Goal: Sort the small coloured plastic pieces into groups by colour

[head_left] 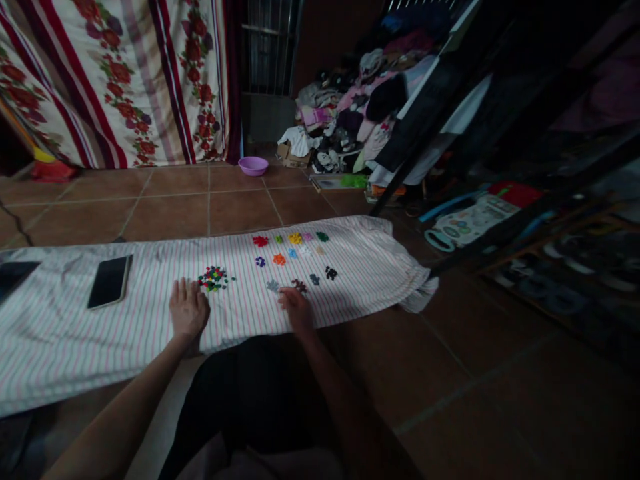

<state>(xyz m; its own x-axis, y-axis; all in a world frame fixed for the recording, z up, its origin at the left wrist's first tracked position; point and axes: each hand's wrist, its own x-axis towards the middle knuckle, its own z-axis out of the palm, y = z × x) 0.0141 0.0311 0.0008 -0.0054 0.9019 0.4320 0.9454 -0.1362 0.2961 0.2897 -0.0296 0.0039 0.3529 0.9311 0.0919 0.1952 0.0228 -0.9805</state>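
Observation:
On the striped cloth (235,313) lies a mixed-colour pile of small pieces (215,277), too small to name. My left hand (189,308) rests flat on the cloth just left of that pile, fingers stretched forward. My right hand (297,310) is closed, fingertips together, beside the grey pieces (273,285) and the brown pieces (300,285); whatever it holds is hidden. Single-colour heaps spread beyond it: red pieces (261,241), yellow pieces (295,238), orange pieces (279,259), dark green pieces (323,237), black pieces (331,273) and several others.
A phone (110,281) lies on the cloth to the left, with another dark flat device (15,277) at the edge. Beyond are a tiled floor (180,207), a purple basin (253,166), a floral curtain (145,80) and heaped clothes (360,107). A dark slanting pole (400,177) stands right.

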